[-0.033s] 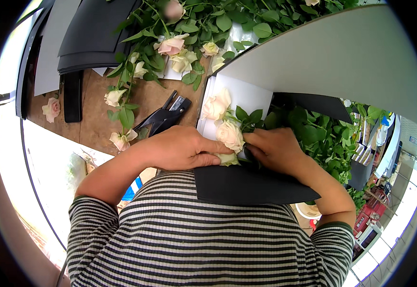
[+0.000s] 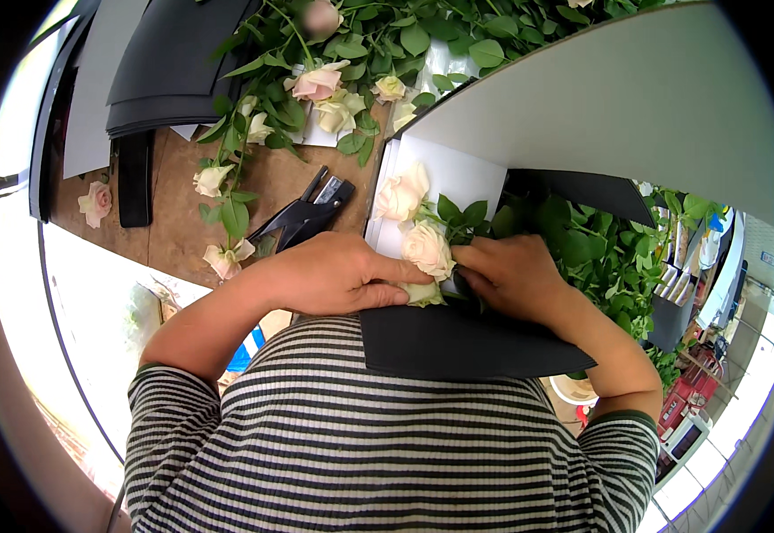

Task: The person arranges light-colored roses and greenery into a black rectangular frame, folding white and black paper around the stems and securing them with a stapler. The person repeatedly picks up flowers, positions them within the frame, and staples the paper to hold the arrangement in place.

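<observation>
Pale pink and cream roses with green leaves lie on white sheets, above a black sheet at my body. My left hand is closed at the lower blooms, its index finger and thumb against them. My right hand is closed just right of the blooms; what its fingertips grip is hidden by petals and leaves. A black stapler lies on the wooden table, beyond my left hand.
Many leafy rose stems cover the back of the table. Black sheets are stacked at back left, over a black oblong object. A large pale board stands at right, with more foliage below it.
</observation>
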`<state>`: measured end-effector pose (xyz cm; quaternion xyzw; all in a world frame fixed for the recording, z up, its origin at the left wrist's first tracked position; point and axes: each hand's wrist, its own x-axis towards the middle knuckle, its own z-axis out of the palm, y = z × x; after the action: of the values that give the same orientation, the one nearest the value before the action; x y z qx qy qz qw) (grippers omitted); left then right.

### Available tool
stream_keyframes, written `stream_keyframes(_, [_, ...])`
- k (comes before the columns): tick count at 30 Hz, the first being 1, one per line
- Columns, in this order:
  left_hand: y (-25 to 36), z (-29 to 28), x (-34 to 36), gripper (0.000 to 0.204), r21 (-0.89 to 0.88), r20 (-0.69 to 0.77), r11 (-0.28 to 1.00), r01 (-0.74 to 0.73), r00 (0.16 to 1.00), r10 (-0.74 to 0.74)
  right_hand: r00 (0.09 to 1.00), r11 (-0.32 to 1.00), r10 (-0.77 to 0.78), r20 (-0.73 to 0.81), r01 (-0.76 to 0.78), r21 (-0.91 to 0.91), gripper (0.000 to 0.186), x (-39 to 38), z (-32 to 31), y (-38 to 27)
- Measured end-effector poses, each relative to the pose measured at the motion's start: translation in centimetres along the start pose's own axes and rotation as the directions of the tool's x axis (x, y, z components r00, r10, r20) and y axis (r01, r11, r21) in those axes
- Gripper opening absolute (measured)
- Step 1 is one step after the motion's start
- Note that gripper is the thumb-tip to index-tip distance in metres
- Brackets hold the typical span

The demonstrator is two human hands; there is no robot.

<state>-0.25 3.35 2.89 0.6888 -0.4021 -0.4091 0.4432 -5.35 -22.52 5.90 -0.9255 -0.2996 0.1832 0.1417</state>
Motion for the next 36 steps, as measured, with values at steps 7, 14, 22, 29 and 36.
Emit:
stream_keyframes(7, [1.0, -0.8, 0.3, 0.033, -0.053, -0.357, 0.984, -0.169, 0.924, 0.139, 0.997, 0.999, -0.047, -0.054, 0.045, -0.026, 0.022, -0.1, 0.5, 0.4])
stream_keyframes(14, [1.6, 0.3, 2.2, 0.047, 0.432, -0.228, 0.870, -0.238, 0.905, 0.360, 1.000, 1.000, -0.015, 0.006, 0.015, 0.009, 0.019, 0.2, -0.9, -0.1])
stream_keyframes(22, [2.7, -0.1, 1.3, 0.046, 0.482, -0.151, 0.872, -0.080, 0.973, 0.173, 0.968, 0.996, 0.062, -0.242, -0.046, 0.072, 0.017, 2.6, 0.1, 0.9])
stream_keyframes(29, [1.6, 0.3, 0.6, 0.049, 0.458, -0.195, 0.888, -0.030, 0.972, 0.133, 0.971, 0.988, 0.150, -0.187, -0.139, 0.071, 0.025, 0.6, -3.3, 2.0])
stream_keyframes(36, [1.2, 0.4, 0.5, 0.050, 0.390, -0.199, 0.920, -0.033, 0.973, 0.119, 0.978, 0.984, 0.167, -0.124, -0.174, -0.046, 0.026, 0.8, -1.7, 0.8])
